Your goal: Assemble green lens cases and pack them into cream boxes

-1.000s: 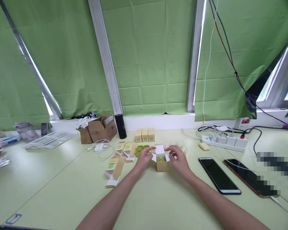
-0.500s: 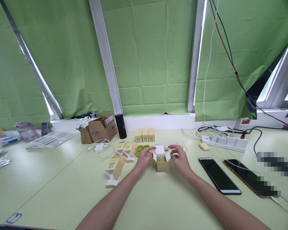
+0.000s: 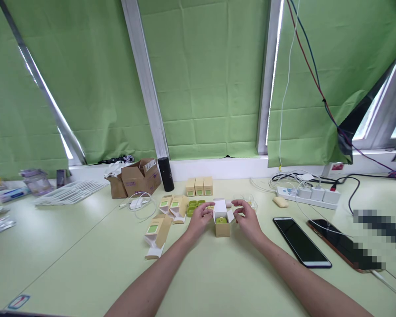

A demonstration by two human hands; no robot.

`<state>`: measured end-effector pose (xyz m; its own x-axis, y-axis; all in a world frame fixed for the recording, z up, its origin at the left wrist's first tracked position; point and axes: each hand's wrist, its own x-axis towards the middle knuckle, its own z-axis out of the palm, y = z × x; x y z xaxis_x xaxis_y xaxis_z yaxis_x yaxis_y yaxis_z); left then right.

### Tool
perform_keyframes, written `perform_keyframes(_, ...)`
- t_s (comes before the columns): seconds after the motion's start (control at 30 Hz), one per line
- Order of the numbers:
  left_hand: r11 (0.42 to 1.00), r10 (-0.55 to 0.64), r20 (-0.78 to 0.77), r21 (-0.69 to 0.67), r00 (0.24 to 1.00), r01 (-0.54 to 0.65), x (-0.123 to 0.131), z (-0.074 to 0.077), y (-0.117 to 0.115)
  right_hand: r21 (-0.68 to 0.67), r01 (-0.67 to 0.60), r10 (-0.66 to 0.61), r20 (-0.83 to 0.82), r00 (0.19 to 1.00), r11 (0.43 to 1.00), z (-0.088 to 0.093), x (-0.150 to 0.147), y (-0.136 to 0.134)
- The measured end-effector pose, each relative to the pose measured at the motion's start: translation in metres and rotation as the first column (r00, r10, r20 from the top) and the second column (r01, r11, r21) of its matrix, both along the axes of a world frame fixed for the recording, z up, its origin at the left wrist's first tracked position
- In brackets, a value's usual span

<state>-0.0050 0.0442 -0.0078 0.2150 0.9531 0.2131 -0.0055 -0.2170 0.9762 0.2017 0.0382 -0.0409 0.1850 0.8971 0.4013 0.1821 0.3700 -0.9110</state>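
Note:
A small tan cardboard box (image 3: 222, 230) stands upright in front of me, its white lid flap (image 3: 220, 207) raised at the back. Inside it shows a yellow-green item (image 3: 221, 220) too small to name. My left hand (image 3: 199, 219) is at the box's left side flap, fingertips against it and fingers apart. On the other side my right hand (image 3: 247, 217) has its thumb at the right side flap (image 3: 230, 215), with the index finger arched above. Neither hand is closed round the box. Green containers (image 3: 191, 208) sit just beyond my left hand, partly hidden.
Opened tan boxes (image 3: 159, 230) lie to the left; three closed boxes (image 3: 199, 186) stand behind. Clear round pieces (image 3: 250, 200) are beyond my right hand. Two phones (image 3: 302, 242) and a power strip (image 3: 308, 196) are on the right. A carton (image 3: 141, 178) and black cylinder (image 3: 166, 174) stand at the back.
The left side flap has swung inward and upward under my left fingertips. Right hand and right flap have shifted only slightly; the box stays in place.

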Motion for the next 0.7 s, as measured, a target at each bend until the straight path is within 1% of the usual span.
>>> perform_keyframes(0.3, 1.000, 0.013, -0.034, 0.020, 0.999, -0.012, 0.0037, -0.0040, -0.0037, -0.031, -0.009, 0.009, -0.016, 1.000, 0.999, 0.0025, -0.0004, -0.0014)
perform_keyframes(0.7, 0.998, 0.031, -0.124, 0.054, 0.992, -0.024, 0.0065, -0.0021, -0.0080, -0.034, -0.028, 0.026, -0.060, 0.998, 0.999, 0.0071, -0.0025, -0.0053)
